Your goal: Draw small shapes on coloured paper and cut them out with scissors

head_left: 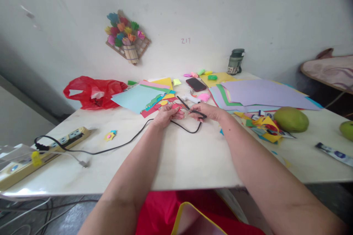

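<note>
Near the middle of the table, my left hand (166, 115) is closed on a small piece of red paper (176, 108). Just to its right, my right hand (204, 111) is wrapped round black-handled scissors (197, 113), which point toward the red paper. A black cord (132, 138) passes below both hands. Behind them lie a white glue gun (191, 98) and a pink lump (204, 97). Red, yellow and teal cut scraps (157, 105) lie beyond my left hand. The exact edge of the red piece is partly hidden by my fingers.
Coloured sheets lie left (138, 97) and right (264, 93). A phone (196, 84) and bottle (235, 61) stand back. At left are a red bag (96, 91), power strip (68, 139) and paper flower (109, 136); at right, scraps (266, 126), green fruit (291, 119) and a tube (335, 154).
</note>
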### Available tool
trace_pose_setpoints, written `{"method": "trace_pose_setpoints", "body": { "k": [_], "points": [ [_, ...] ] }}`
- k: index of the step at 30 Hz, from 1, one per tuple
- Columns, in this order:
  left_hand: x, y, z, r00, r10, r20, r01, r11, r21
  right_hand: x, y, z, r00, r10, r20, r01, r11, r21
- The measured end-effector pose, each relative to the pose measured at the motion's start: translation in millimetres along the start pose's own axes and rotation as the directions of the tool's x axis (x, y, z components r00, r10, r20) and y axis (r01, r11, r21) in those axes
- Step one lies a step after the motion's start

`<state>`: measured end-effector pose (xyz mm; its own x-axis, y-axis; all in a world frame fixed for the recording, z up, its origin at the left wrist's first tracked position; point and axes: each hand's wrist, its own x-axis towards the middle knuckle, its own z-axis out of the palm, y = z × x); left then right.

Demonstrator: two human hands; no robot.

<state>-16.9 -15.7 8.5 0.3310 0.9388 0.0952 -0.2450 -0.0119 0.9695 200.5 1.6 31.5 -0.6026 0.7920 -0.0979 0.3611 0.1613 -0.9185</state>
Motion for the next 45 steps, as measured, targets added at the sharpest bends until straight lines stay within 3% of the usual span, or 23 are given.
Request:
{"method": "trace_pose_setpoints", "body": {
  "k": [23,45],
  "points": [
    [0.1,-1.2,-1.7,1.0,0.005,0.012,-0.005,1.0,0.013,0.5,-4.3,5.2,0.999,0.005,-0.037,-0.003,0.999,0.043],
    [-1.4,0.6,0.4,1.0,0.006,0.018,-0.006,1.0,-0.003,-2.7,-6.6,5.8,0.999,-0.035,0.0,0.035,0.998,0.042]
  ]
}}
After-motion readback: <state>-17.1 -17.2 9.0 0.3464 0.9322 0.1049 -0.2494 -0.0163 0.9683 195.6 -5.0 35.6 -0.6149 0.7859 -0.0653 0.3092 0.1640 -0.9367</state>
